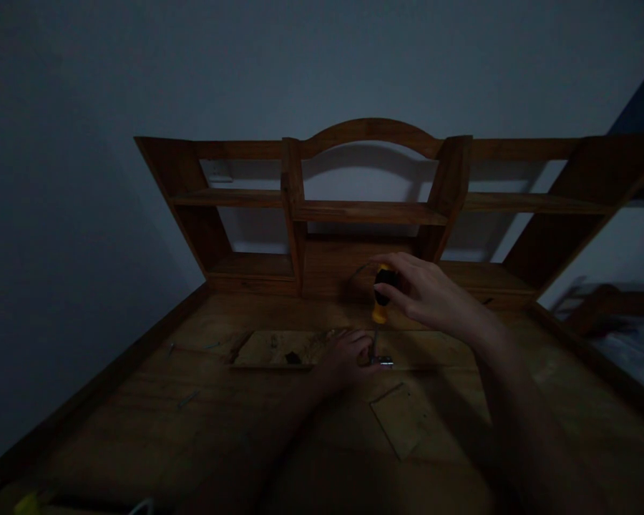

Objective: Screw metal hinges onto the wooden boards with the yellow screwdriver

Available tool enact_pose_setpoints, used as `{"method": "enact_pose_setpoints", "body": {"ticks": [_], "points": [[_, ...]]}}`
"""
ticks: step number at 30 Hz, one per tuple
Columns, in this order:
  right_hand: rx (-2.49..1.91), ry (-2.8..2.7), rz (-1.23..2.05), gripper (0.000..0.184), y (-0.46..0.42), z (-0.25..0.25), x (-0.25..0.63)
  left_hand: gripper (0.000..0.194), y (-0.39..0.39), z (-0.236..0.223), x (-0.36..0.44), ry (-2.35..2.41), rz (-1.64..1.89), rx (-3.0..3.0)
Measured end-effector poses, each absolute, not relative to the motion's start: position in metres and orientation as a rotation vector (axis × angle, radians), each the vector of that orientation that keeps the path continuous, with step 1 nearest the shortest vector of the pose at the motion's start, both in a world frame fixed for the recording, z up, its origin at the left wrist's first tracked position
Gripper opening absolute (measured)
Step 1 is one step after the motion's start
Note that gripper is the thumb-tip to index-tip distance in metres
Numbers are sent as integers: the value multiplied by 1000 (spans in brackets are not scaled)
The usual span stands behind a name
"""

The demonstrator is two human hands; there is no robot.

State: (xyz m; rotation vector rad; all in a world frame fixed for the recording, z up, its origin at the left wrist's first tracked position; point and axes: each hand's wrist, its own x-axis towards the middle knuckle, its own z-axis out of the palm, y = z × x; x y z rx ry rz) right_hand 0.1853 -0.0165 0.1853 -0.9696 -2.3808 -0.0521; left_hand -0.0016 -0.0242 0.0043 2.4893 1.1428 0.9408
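Observation:
My right hand (416,290) is closed around the yellow and black handle of a screwdriver (380,312). The tool stands nearly upright, its shaft running down to a small shiny metal fitting (385,362). Beside the shaft tip, my left hand (348,357) is closed, with thumb and fingertips at the edge of the fitting. Beneath both lies a long strip of wood (418,349), rough and stained toward its left part, with a dark patch on it. Dim light hides the fitting's exact kind and where the screwdriver tip meets it.
Wooden shelving (370,211) with several compartments rises at the back against the wall. A squarish thin wood piece (400,422) lies on the wooden desktop (236,443) in front. Left of the strip are small thin metal pieces, perhaps screws (187,399). Something yellow (28,503) shows bottom left.

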Motion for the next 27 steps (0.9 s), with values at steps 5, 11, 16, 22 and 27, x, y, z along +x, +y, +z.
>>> {"method": "enact_pose_setpoints", "body": {"ticks": [5,11,16,22,27], "points": [[-1121,-2376,-267,29,-21,185,179,32,-24,4,-2,1143,926,2510],[-1184,-2366,-432,34,-29,185,170,30,-22,-1,-2,1181,943,2526],[-1191,-2358,-418,34,-29,183,168,31,-22,1,-3,1172,933,2551],[-1266,-2342,-412,41,-34,182,167,29,-21,3,-3,1147,924,2522],[-1318,-2335,-377,52,-36,181,168,28,-21,4,-4,1165,900,2514]]}}
